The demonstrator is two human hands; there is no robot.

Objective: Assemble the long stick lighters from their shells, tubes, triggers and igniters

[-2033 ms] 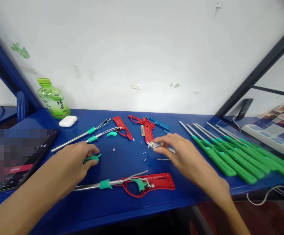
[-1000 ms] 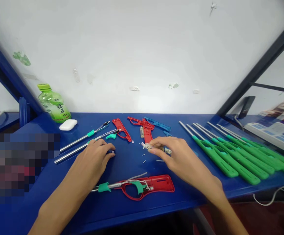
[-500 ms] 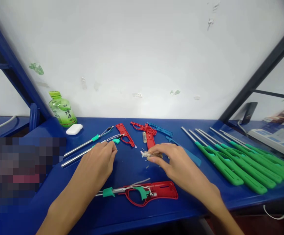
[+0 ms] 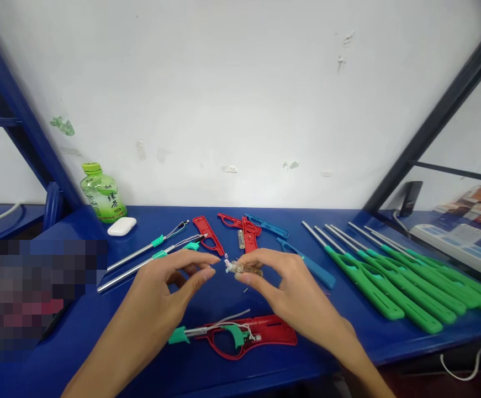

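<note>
Pinched between the thumb and fingers of my right hand (image 4: 290, 282) is a small clear lighter fuel tank (image 4: 235, 267), its pale valve end pointing left. My left hand (image 4: 161, 287) hovers just left of that end, thumb and forefinger apart with nothing between them. Below both hands lies an opened red lighter half-shell (image 4: 276, 331), with a metal tube, white wires and a green trigger (image 4: 236, 334) in it. A second clear tank (image 4: 241, 239) lies behind my right hand beside a red shell piece (image 4: 250, 232).
Two metal lighter rods (image 4: 135, 256) with wires lie at left. Blue shell pieces (image 4: 312, 268) are behind my right hand. Several green lighters (image 4: 383, 293) fan out at right. A green bottle (image 4: 103, 196) and white earbud case (image 4: 122, 226) stand near the wall.
My left hand has opened its fingers and come right, close to the tank's valve end. My right hand has carried the fuel tank slightly left. The view has shifted slightly.
</note>
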